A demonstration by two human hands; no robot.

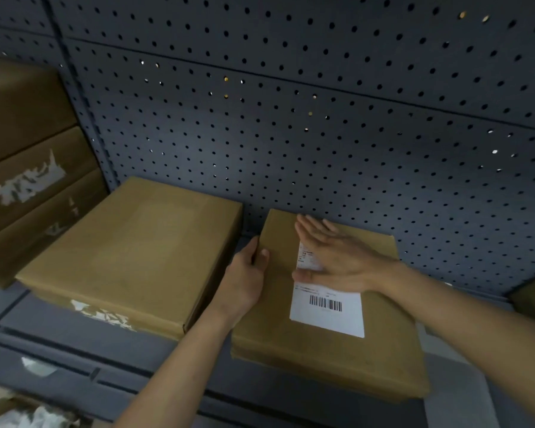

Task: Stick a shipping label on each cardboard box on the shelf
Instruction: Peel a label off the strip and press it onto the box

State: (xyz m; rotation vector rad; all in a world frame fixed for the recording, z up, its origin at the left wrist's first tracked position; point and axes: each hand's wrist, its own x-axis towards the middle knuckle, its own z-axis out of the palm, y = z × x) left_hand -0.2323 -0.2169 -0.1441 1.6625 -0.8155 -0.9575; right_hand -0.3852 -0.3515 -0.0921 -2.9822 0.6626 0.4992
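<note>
One view only, from a wide-angle camera worn on the head. It faces forward and down onto the shelf (74, 335) at close range. The pegboard back panel (322, 118) fills the upper half; the cardboard box (322, 359) sits low centre. The left forearm (179, 366) and right forearm (476, 319) enter from the bottom edge. Straight lines bow near the margins.
</note>
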